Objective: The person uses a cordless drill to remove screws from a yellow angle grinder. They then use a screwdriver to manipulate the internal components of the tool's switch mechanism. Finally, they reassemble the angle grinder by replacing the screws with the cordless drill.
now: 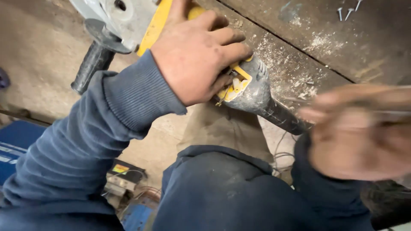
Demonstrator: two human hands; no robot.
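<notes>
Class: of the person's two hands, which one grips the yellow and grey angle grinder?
The left hand, in sharp focus, wraps around the yellow and grey angle grinder. The right hand is apart, blurred, at the frame's right edge.

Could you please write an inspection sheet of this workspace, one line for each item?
Surface: dusty wooden workbench with a dark seam and pale sawdust.
Job's things: yellow and grey angle grinder lying on the bench edge, black side handle sticking out.
Clutter: a few loose nails near the far edge.
Grippers: left hand wraps the grinder body; right hand is blurred, seems to hold a thin tool, cannot tell which.
Cables: black cord leaves the grinder's rear; thin wires below.
Surroundings: concrete floor, blue box, small device with coloured label.
</notes>
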